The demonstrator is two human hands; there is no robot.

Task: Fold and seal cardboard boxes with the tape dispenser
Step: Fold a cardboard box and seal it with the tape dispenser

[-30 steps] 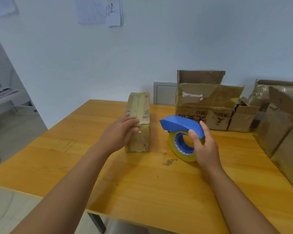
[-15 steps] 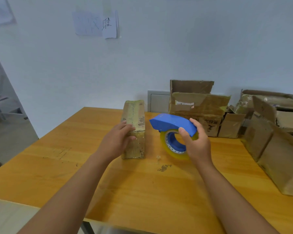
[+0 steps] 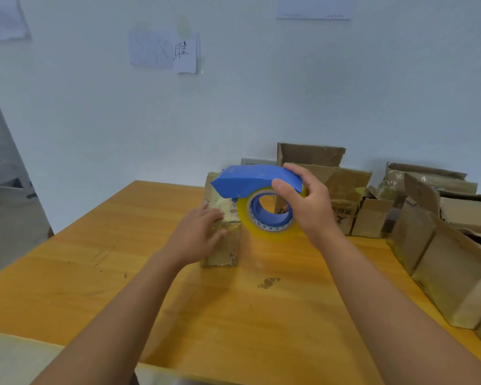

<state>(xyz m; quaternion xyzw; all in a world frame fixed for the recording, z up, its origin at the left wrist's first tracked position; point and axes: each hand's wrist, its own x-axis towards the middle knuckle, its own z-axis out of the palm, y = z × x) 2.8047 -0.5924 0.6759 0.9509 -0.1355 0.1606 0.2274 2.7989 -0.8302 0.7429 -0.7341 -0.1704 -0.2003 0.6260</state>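
Note:
A long, narrow cardboard box [image 3: 224,247] lies on the wooden table [image 3: 95,262], running away from me. My left hand [image 3: 196,234] rests on its near left side with fingers spread over the top. My right hand [image 3: 307,207] grips the blue tape dispenser [image 3: 250,180] by its cover and holds it in the air above the box's right side. A yellowish roll of clear tape [image 3: 270,218] sits in the dispenser. The dispenser hides the far end of the box.
Several worn cardboard boxes stand along the back and right of the table: an open one [image 3: 333,176] behind the dispenser, a small one [image 3: 371,216], and larger ones [image 3: 450,273] at the right edge. A dark stain [image 3: 268,282] marks the table. A white wall with paper notes is behind.
My right hand has lifted the tape dispenser off the table and moved it up and toward the box. My left hand stays on the box. The camera has tilted up.

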